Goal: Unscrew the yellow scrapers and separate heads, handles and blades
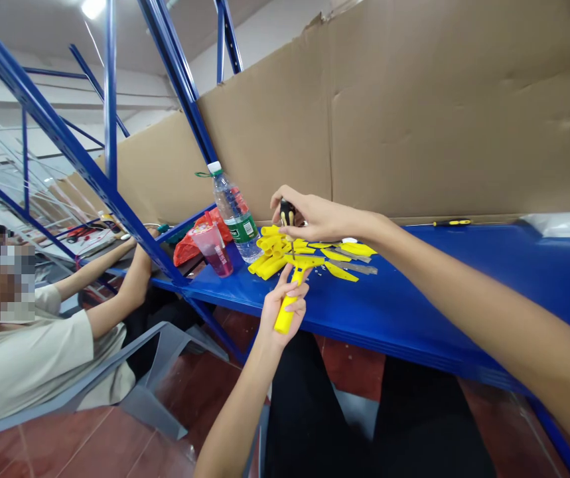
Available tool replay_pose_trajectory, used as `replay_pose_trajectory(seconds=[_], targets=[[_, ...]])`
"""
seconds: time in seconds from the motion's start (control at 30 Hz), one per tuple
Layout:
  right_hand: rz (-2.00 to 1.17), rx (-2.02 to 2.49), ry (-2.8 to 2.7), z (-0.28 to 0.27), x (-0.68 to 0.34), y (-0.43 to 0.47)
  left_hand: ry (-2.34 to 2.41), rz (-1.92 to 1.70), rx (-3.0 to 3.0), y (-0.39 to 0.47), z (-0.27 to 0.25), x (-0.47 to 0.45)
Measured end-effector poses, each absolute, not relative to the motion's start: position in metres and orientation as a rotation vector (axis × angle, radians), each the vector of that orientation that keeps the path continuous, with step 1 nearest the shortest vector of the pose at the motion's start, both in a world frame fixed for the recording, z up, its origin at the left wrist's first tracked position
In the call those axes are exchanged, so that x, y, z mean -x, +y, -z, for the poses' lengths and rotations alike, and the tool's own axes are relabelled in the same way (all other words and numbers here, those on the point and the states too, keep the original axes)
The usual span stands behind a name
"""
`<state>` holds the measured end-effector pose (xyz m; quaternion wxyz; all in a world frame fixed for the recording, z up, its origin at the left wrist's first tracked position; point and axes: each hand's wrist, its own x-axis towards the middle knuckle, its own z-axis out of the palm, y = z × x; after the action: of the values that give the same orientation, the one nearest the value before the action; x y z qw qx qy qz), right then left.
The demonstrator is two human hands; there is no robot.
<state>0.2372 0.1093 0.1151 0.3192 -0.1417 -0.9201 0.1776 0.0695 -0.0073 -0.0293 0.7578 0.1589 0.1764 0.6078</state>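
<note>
My left hand (269, 312) is wrapped round the handle of a yellow T-shaped scraper (283, 320), its wide head pointing away from me at the table's front edge. From above, my right hand (314, 214) grips a screwdriver (287, 211) with a black and cream handle. Its shaft points down at the scraper's head; whether the tip sits in a screw is too small to tell. Just behind lies a pile of yellow tubular handles (266, 259). To the right are loose yellow flat pieces (340, 271) and grey blade strips (363, 268), with tiny bits scattered near them.
A water bottle (239, 224), a cup of red drink (213, 251) and a red plastic bag (185, 249) stand left on the blue table (444, 285). Another screwdriver (452, 223) lies by the cardboard wall (414, 113). Beyond a blue post (110, 99), a co-worker (90, 338) sits.
</note>
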Motion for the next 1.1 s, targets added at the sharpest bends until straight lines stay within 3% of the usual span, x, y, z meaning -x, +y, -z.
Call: replay_pose_trajectory(seconds=[0.53, 0.77, 1.1], targets=[[-0.517, 0.341, -2.379, -0.111, -0.236, 0.119, 0.399, -1.366, -0.339, -0.010, 0.031, -0.078], [-0.401, 0.314, -2.379, -0.105, -0.229, 0.120, 0.417, -1.359, -0.358, -0.009, 0.033, -0.078], [-0.665, 0.326, -2.315, -0.099, -0.231, 0.127, 0.388, -1.360, -0.331, -0.008, 0.031, -0.074]])
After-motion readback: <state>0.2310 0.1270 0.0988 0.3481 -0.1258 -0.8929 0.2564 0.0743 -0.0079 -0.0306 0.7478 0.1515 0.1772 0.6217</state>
